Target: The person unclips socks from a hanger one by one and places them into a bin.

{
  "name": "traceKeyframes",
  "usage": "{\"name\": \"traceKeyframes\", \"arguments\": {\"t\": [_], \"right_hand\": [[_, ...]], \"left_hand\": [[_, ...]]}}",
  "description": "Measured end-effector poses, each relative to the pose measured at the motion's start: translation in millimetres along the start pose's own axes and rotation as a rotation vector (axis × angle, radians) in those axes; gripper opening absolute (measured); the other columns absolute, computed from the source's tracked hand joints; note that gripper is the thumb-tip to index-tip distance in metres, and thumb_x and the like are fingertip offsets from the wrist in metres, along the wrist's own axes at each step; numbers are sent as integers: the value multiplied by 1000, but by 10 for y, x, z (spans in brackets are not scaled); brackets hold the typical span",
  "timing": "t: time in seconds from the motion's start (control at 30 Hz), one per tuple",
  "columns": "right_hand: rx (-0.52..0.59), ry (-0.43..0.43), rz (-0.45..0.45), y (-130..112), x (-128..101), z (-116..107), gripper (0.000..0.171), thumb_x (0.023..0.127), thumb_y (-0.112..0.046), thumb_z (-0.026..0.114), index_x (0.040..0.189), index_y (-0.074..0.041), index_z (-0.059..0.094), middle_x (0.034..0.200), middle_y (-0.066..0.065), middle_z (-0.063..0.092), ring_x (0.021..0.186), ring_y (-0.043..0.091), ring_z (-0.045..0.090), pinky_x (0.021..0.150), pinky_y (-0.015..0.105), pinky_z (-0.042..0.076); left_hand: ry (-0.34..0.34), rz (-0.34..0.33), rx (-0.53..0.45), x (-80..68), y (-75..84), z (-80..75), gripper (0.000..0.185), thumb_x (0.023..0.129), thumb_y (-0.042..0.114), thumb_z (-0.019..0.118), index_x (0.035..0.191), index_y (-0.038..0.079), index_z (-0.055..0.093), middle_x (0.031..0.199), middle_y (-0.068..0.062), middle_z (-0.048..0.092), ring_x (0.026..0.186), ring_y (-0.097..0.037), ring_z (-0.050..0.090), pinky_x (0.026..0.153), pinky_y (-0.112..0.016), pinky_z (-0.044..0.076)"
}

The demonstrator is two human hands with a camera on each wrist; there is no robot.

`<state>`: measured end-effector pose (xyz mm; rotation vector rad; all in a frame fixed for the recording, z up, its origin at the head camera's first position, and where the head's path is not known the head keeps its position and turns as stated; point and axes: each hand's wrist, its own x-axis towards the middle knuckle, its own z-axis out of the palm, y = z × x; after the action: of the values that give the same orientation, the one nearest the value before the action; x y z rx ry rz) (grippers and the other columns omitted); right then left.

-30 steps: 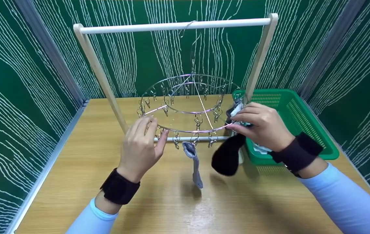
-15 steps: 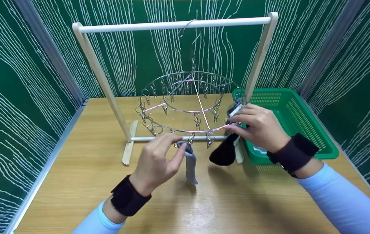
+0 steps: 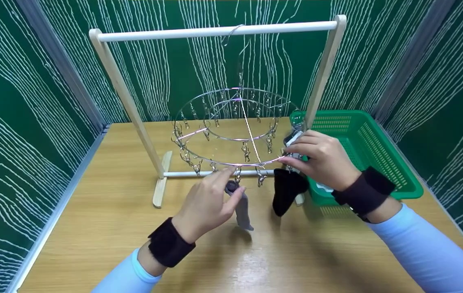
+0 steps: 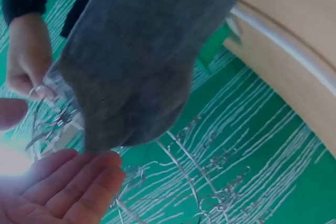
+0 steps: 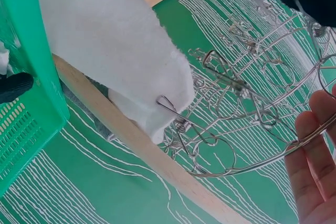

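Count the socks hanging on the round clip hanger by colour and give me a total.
Grey sock: 1
Black sock: 1
White sock: 1
Total: 3 on the round clip hanger
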<state>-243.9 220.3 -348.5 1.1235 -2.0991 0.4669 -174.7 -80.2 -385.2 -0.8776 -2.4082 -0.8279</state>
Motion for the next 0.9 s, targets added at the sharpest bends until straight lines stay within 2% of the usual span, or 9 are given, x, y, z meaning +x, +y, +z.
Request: {"name": "traceKeyframes", "arguments": {"t": [0.07, 0.13, 0.23, 0.37, 0.53, 0.7, 0.9], "right_hand": [[11, 8, -2, -3, 1, 5, 18, 86, -17, 93, 93, -3, 85, 88, 12, 82, 82, 26, 73, 72, 38, 65], [16, 10, -3, -6, -2, 10, 18, 86, -17, 93, 93, -3, 85, 88, 12, 82, 83, 25, 73, 71, 38, 65], [24, 6, 0, -10, -12, 23, 19, 85, -16, 94, 95, -2, 84, 89, 12, 82, 83, 25, 73, 70, 39, 65], [29, -2, 16, -11, -30, 38, 21, 83, -14, 95, 95, -1, 85, 89, 12, 82, 82, 25, 72, 68, 39, 65], [27, -4, 34, -12, -51, 44, 21, 82, -13, 95, 96, -2, 85, 89, 12, 82, 82, 24, 71, 69, 39, 65], [45, -1, 67, -33, -81, 38, 23, 81, -13, 97, 97, -2, 85, 92, 12, 82, 87, 26, 73, 73, 41, 66], [45, 32, 121, -100, -122, 28, 22, 83, -11, 95, 100, -2, 84, 99, 13, 82, 95, 30, 73, 80, 46, 66]], "left_hand": [[-45, -34, -19, 3, -10, 18, 46, 107, 22, 67, 139, -12, 64, 129, -26, 75, 115, -36, 76, 97, -47, 65], [-61, -66, -53, 12, -26, 30, 46, 109, 22, 64, 139, -12, 63, 127, -25, 75, 113, -35, 76, 96, -48, 65], [-44, -86, -115, 30, -48, 35, 39, 109, 20, 65, 133, -10, 66, 124, -23, 77, 112, -34, 77, 95, -48, 65], [-17, -73, -168, 42, -63, 38, 24, 107, 15, 68, 119, -6, 71, 119, -21, 79, 112, -32, 78, 97, -48, 64], [-1, -97, -195, 53, -42, 30, 14, 105, 13, 72, 106, -1, 75, 103, -14, 82, 97, -26, 80, 86, -44, 66], [16, -123, -222, 75, -22, 5, 12, 103, 12, 74, 103, 0, 77, 97, -12, 82, 88, -21, 78, 79, -43, 67], [37, -103, -223, 91, -17, -5, 13, 102, 11, 75, 103, -1, 78, 96, -12, 83, 87, -20, 79, 78, -42, 67]]}}
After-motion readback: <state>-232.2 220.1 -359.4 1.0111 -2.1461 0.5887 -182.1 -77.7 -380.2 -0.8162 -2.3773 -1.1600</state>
